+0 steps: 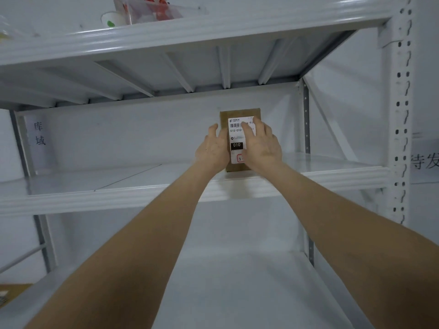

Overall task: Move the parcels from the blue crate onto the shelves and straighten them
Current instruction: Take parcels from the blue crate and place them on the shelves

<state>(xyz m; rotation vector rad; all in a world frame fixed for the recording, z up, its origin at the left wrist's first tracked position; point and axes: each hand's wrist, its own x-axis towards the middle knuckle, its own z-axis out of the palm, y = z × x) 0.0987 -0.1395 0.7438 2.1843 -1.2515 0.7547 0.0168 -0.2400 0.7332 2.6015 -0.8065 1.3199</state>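
Note:
A small brown cardboard parcel point(234, 119) with a white shipping label reading "010" stands upright on the middle white shelf point(133, 186), right of centre. My left hand point(212, 148) presses against its left side, fingers pointing up. My right hand point(261, 144) lies over its right side and part of the label. Both hands grip the parcel between them. The blue crate is out of view.
The white metal rack has an upper shelf point(190, 34) with a clear container and a paper cup, a lower shelf point(232, 281), and a perforated upright point(402, 115) at right. A paper sign point(40, 134) hangs at the back left. A cardboard corner point(11, 293) shows bottom left.

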